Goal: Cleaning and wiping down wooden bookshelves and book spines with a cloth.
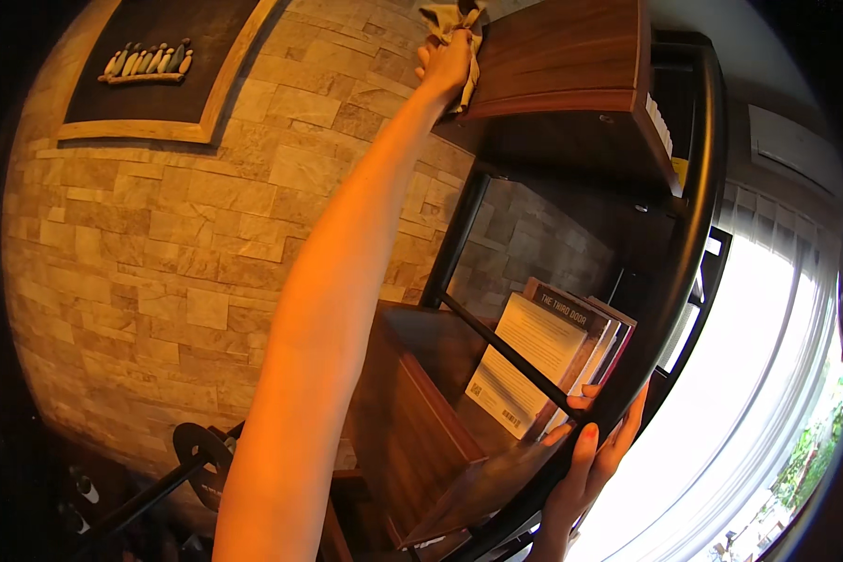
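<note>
My left hand (446,67), at the end of an outstretched arm, holds a crumpled tan cloth (468,81) against the near left edge of the upper wooden shelf box (562,60). Lower right, my right hand (590,464) grips the black metal post (692,211) of the shelving unit, with fingers showing on both sides of it. Beside those fingers, several books (527,351) stand tilted in the lower wooden shelf box (421,421), behind a thin black crossbar (499,344). Parts of the cloth are hidden behind my left hand.
A stone-tiled wall (183,246) runs along the left, with a wood-framed picture (207,132) of pebble figures hung on it. A black bar with a round plate (200,456) is at the lower left. Sheer curtains (716,435) hang before a bright window on the right.
</note>
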Available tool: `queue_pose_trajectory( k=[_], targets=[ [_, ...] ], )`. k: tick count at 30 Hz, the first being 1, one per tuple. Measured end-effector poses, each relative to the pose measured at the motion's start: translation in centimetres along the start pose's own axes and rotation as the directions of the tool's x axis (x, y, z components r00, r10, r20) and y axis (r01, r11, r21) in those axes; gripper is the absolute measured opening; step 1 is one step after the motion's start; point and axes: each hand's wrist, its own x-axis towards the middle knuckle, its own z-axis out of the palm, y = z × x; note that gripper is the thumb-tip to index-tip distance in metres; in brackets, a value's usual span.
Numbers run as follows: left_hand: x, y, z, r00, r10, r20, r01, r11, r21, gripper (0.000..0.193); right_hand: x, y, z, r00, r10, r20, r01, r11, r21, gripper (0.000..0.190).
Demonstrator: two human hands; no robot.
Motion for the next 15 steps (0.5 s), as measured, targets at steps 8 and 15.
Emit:
queue_pose_trajectory(
  k=[8,15],
  targets=[
    [-4.1,-2.6,-1.9,0.880,-0.468,0.079,0.469,0.835,-0.286,0.055,-0.1,0.0,0.4,1.000,-0.017,0.009,0.017,0.996,0.091,0.055],
    [-9.9,-1.4,-5.4,0.704,-0.624,0.339,0.708,0.578,-0.406,0.052,-0.1,0.6,-0.1,0.995,-0.096,0.011,0.096,0.995,0.020,0.051]
  ],
)
